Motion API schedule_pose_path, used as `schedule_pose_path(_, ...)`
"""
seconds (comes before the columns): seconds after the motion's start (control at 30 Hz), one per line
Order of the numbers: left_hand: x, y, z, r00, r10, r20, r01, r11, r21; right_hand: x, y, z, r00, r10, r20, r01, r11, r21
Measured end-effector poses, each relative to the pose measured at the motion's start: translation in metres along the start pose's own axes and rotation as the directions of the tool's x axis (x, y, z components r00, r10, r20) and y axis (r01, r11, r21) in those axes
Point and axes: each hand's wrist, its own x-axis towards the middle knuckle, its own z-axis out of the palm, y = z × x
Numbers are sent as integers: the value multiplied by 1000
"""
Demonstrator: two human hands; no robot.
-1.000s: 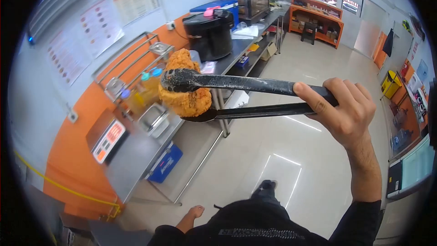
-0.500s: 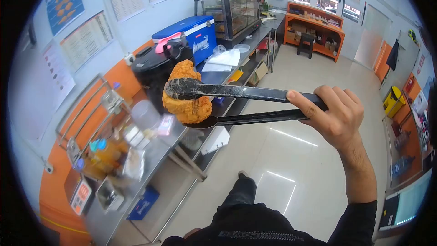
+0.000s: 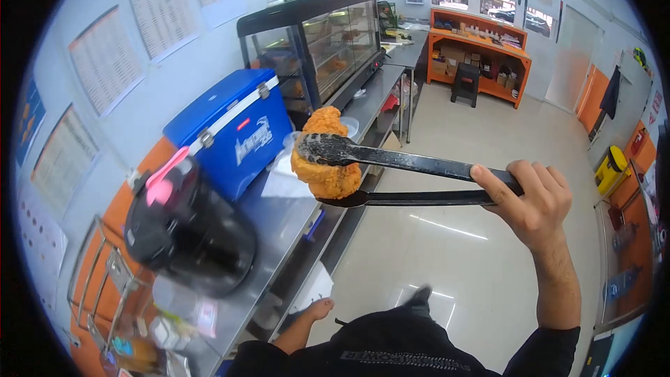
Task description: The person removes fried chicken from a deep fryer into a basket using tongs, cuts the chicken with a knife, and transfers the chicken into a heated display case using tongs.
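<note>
A piece of golden fried chicken (image 3: 324, 167) is pinched between the tips of black tongs (image 3: 419, 163), held up in front of me at mid-view. My right hand (image 3: 528, 199) is wrapped round the handle end of the tongs, at the right. Low in the view, beside my body and near the metal counter's edge, is my left hand (image 3: 321, 308); it is small and its fingers are not clear. Some flour-like white dust coats the upper tong tip.
Along the left, a metal counter (image 3: 283, 230) bears a black lidded container (image 3: 202, 237) with a pink scoop (image 3: 162, 181), a blue cooler (image 3: 241, 129) and a glass display cabinet (image 3: 335, 49). An orange shelf (image 3: 478, 56) and a black stool (image 3: 465, 84) stand farther back.
The view has moved forward along the counter, so the cooler and display cabinet look nearer. The chicken stays gripped in the tongs. My left hand shows again after being mostly out of view.
</note>
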Motion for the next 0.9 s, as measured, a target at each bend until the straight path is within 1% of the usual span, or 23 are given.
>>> schedule_pose_path(0.07,61,45,-14,998,-35,-47,30,995,-94,-2,28,59,1000,-13,-6,13,1000,3)
schedule_pose_path(0.17,143,88,-30,980,1,-197,-23,994,-109,-7,71,145,998,-52,-24,52,999,12)
schedule_pose_path(0.2,148,126,-43,964,-38,-263,-20,977,-213,-5,88,172,997,-71,-33,72,997,19)
schedule_pose_path(0.27,184,156,-62,916,-55,-397,-102,925,-365,1,119,229,994,-98,-53,100,994,48)
schedule_pose_path(0.3,201,179,-75,884,-100,-456,-109,905,-411,4,135,259,992,-104,-66,108,992,63)
schedule_pose_path(0.37,207,238,-115,809,-194,-555,-125,866,-485,13,159,314,992,-87,-90,95,991,91)
schedule_pose_path(0.43,244,259,-151,684,-41,-728,-304,892,-336,25,181,365,992,-89,-87,99,987,130)
schedule_pose_path(0.47,250,291,-181,648,-32,-761,-303,906,-296,32,190,390,992,-95,-82,106,984,140)
schedule_pose_path(0.5,253,333,-211,612,-148,-777,-247,897,-366,39,199,414,992,-103,-78,113,983,147)
schedule_pose_path(0.53,258,375,-240,510,-134,-850,-302,897,-323,46,207,439,991,-108,-78,119,982,148)
schedule_pose_path(0.57,274,394,-269,389,-31,-921,-421,883,-208,52,214,464,989,-109,-98,124,979,161)
schedule_pose_path(0.6,279,432,-298,337,-17,-941,-415,895,-165,57,221,490,987,-111,-113,130,976,176)
schedule_pose_path(0.63,289,460,-323,321,-18,-947,-440,883,-166,61,227,516,986,-112,-126,135,972,194)
schedule_pose_path(0.67,302,484,-346,278,50,-959,-533,839,-110,67,231,541,984,-121,-134,145,971,191)
schedule_pose_path(0.7,313,508,-369,242,99,-965,-549,834,-53,73,235,564,981,-127,-144,153,970,188)
schedule_pose_path(0.73,326,529,-387,191,150,-970,-530,847,27,79,239,586,979,-134,-152,161,969,186)
schedule_pose_path(0.77,343,546,-408,132,207,-969,-509,853,113,85,243,606,981,-150,-126,170,971,167)
schedule_pose_path(0.8,360,558,-426,58,250,-967,-422,884,203,92,247,626,981,-146,-130,169,969,182)
schedule_pose_path(0.87,396,577,-456,-55,342,-938,-221,912,346,110,257,666,982,-147,-121,170,962,214)
schedule_pose_path(0.9,413,582,-468,-52,294,-954,-205,932,299,120,262,683,982,-154,-110,175,958,226)
